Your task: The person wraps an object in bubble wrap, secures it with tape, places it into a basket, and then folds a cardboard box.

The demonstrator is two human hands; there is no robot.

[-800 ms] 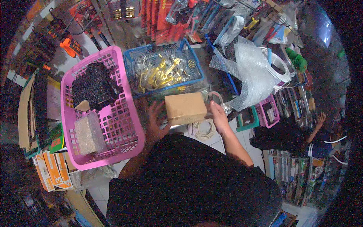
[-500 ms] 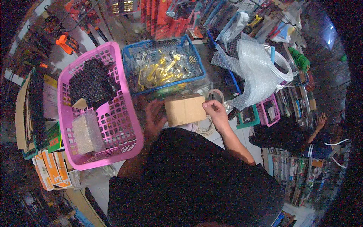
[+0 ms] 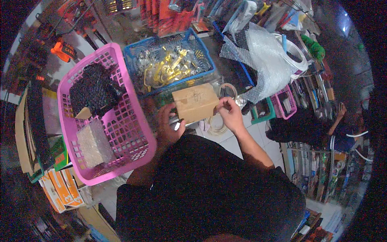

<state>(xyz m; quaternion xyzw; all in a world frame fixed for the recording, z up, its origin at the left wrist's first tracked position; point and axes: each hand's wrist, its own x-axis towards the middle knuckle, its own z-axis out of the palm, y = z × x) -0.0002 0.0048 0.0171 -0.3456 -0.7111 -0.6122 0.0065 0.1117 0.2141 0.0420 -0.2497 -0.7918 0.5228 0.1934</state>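
A small brown cardboard box (image 3: 196, 105) is held in front of my chest, its top face tilted into view with a dark mark on it. My right hand (image 3: 230, 114) pinches the box's right edge between thumb and fingers. At the left end, my left hand (image 3: 169, 124) curls its fingers and thumb around the box's lower left corner. Something pale grey shows between that thumb and the fingers; its kind is unclear. Beyond the box stands a blue basket (image 3: 168, 86) holding several yellow and clear-wrapped pieces.
To the left, a pink basket (image 3: 151, 150) holds a black bubble-wrapped bundle (image 3: 94, 89) and a clear-wrapped block (image 3: 94, 142). Bubble wrap (image 3: 264, 60) drapes at the right beside a white cable coil (image 3: 297, 56). Another person's hand (image 3: 342, 109) shows at far right.
The box has tilted, so its marked top face now shows. My left hand has closed in on its lower left corner. The right hand stays at the right edge.
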